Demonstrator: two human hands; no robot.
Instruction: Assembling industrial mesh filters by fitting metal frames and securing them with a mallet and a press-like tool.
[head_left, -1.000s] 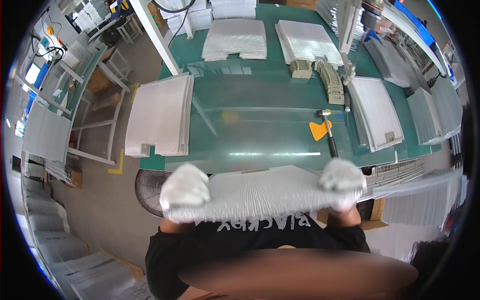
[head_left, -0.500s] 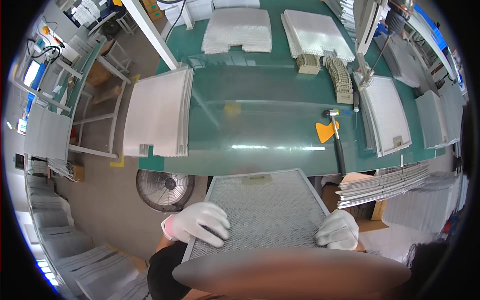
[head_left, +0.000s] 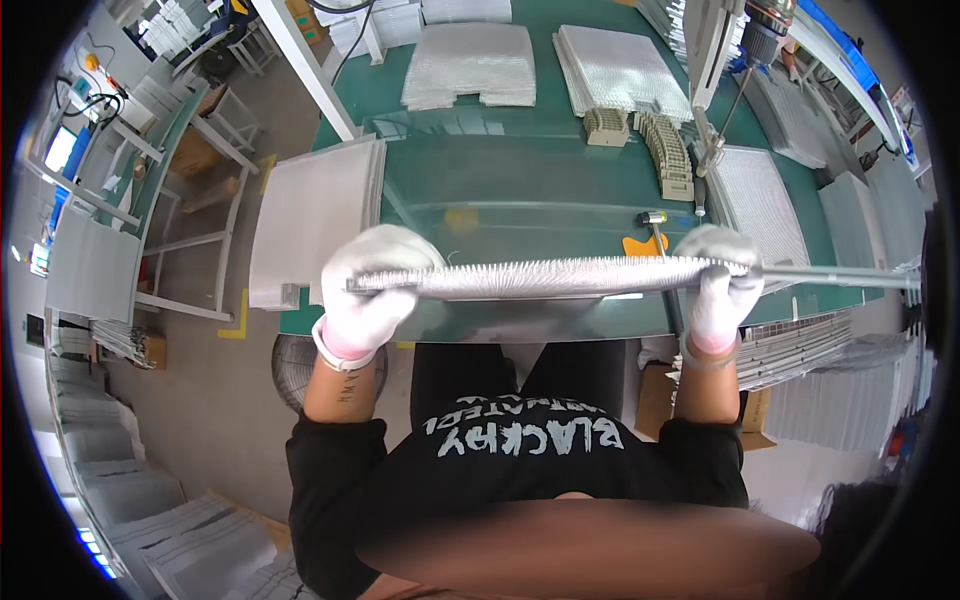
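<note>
White flat panels (head_left: 312, 222) lie stacked on the left of the shiny green surface (head_left: 520, 170). Next, the white-gloved left hand (head_left: 380, 283) holds one end of a thin, silver, ridged panel (head_left: 560, 278) up near the surface's front edge. Behind it peeks a flat orange scraper (head_left: 636, 246), and the white-gloved right hand (head_left: 721, 285) holds the other end.
</note>
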